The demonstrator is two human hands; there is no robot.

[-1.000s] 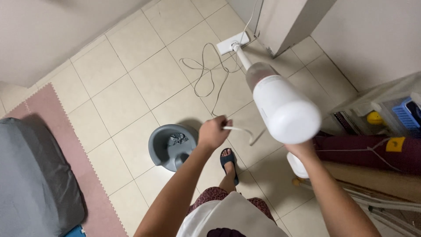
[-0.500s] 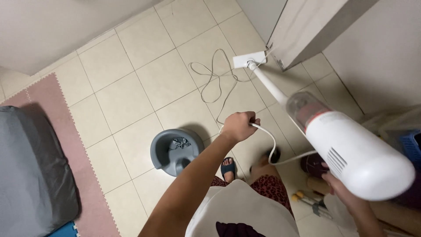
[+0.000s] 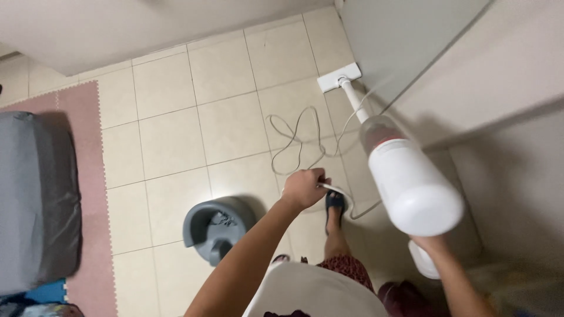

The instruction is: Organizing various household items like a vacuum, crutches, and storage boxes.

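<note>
Seen from above, a person stands on a cream tiled floor [image 3: 170,141] holding a white stick vacuum cleaner [image 3: 411,182]. The left hand [image 3: 304,188] is clenched around the vacuum's white power cord [image 3: 305,138], pinching it just in front of the body; from the hand the cord runs forward in loose loops across the tiles, and a second stretch curves right toward the vacuum's body. The right hand [image 3: 427,245] sits below the vacuum's fat white body and is mostly hidden by it; it appears to grip the handle, though the fingers cannot be seen. The vacuum's long axis slants away from the person, up and to the left, ending in a flat white floor head [image 3: 339,77] that rests on the tiles beside a grey door or cabinet panel [image 3: 405,41]. The cord loops lie between the left hand and that head. A grey plastic dustpan-like tub [image 3: 214,226] sits on the floor just left of the left arm. A pink foam mat [image 3: 82,176] and a grey cushion [image 3: 35,199] lie at far left.
</note>
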